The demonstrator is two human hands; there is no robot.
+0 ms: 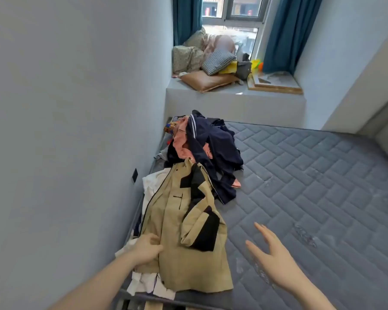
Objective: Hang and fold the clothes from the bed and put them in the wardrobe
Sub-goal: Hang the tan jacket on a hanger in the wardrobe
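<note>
Seemingly, left hand (pixel 147 249) pinches the tan jacket (pixel 184 231); right hand (pixel 271 253) hovers spread above the mattress (pixel 311 186).

One mattress (pixel 311 186); one tan jacket (pixel 188 231); one dark navy garment (pixel 213 148); two hands; two curtains; perhaps four cushions on the far window ledge (pixel 233 101).

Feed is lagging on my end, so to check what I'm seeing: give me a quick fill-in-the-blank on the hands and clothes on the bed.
1. The left hand grips the ____ jacket with black patches.
2. The right hand is spread open above the bare grey ____.
3. Farther along the wall, a dark ____ garment tops the pile.
4. A checked pillow lies below the ____.

Missing words: tan; mattress; navy; window
</note>
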